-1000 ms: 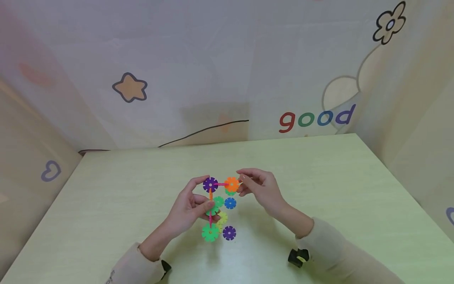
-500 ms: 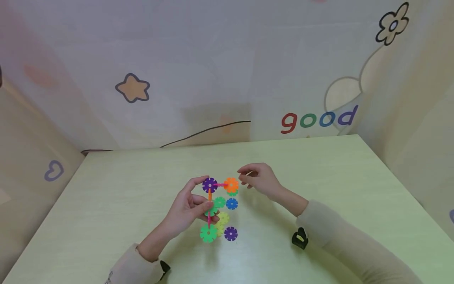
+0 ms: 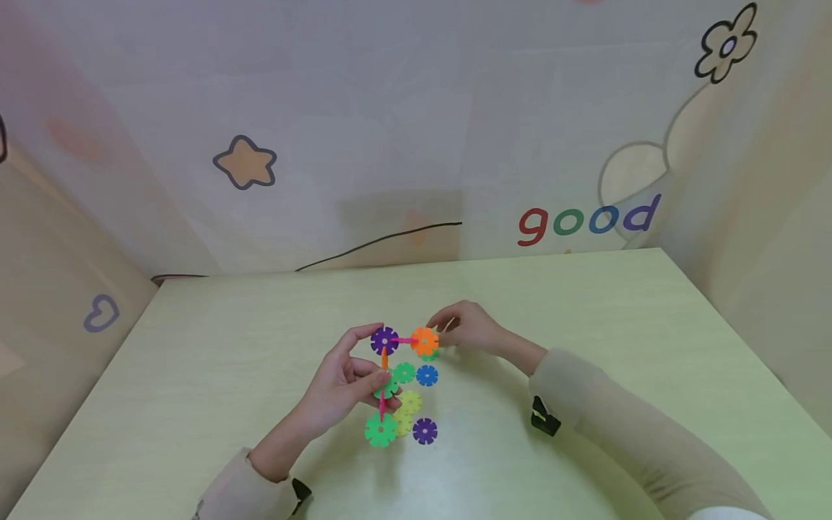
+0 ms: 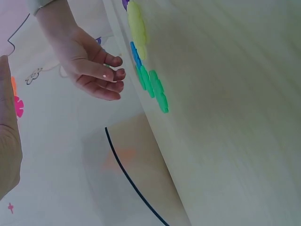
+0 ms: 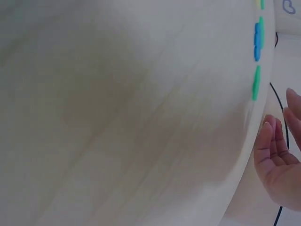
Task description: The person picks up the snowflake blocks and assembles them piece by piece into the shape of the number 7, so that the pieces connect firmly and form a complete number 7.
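Note:
My left hand grips a linked chain of notched plastic discs at its middle green disc, thumb in front. The chain bends at a purple disc. From there a pink disc, seen edge-on, leads to an orange disc; a larger green disc hangs at the lower end. My right hand hovers just right of the orange disc, which hides part of its fingertips. In the left wrist view its fingers bend loosely with nothing between them, close to loose green discs on the table.
Beneath the chain, loose discs lie on the pale table: a blue disc, a purple disc, yellow discs and green ones. A printed cloth stands along the table's back edge.
My right hand has let go of the orange disc, drawn away right, then come back left behind it, lower toward the table. My left hand keeps the chain nearly still.

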`<state>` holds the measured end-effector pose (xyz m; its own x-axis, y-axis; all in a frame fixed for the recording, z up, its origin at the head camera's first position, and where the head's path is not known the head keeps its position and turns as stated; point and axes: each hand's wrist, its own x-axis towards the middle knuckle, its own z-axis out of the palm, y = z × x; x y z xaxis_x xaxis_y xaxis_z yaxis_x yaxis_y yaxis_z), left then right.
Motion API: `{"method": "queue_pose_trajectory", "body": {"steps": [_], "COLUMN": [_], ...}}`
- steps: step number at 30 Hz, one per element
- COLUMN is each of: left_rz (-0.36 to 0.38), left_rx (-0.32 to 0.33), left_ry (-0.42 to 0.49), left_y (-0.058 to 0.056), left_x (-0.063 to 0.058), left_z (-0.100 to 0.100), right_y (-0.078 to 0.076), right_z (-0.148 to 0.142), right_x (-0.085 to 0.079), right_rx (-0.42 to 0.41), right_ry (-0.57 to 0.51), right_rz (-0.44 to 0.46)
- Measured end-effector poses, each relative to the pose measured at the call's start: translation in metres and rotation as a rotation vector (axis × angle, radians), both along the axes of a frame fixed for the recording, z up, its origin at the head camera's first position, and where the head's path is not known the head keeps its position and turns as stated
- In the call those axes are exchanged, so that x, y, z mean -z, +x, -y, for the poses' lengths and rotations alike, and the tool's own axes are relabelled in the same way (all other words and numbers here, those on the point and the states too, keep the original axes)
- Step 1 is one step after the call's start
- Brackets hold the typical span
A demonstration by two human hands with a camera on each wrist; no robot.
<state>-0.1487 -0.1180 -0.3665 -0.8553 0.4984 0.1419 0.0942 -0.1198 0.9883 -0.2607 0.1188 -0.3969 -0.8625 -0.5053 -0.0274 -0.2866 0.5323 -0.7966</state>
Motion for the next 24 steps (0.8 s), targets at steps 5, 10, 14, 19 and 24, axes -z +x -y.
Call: {"method": "queue_pose_trajectory", "body": {"steps": [5, 10, 14, 19, 24], "left_rz": [0.005, 0.007, 0.002, 0.000, -0.011], "left_rx": [-0.006, -0.017, -0.022, -0.029, -0.025], "left_ry": [-0.008, -0.013, -0.020, -0.046, -0.076], "left_y": [0.001, 0.001, 0.000, 0.001, 0.001], "left_x": [-0.002, -0.004, -0.005, -0.006, -0.005], "left_z": [0.000, 0.001, 0.003, 0.004, 0.005], "right_y": [-0.010, -0.016, -0.019, -0.017, -0.012], "right_z": [0.000, 0.003, 0.006, 0.010, 0.013], "right_x": [0.006, 0.010, 0.013, 0.015, 0.012], "right_rx": [-0.037, -0.037, -0.052, -0.077, -0.084], "right_ry": [0.099, 0.170, 0.203, 0.255, 0.286], "right_rz": [0.018, 0.047, 0.032, 0.007, -0.009]}}
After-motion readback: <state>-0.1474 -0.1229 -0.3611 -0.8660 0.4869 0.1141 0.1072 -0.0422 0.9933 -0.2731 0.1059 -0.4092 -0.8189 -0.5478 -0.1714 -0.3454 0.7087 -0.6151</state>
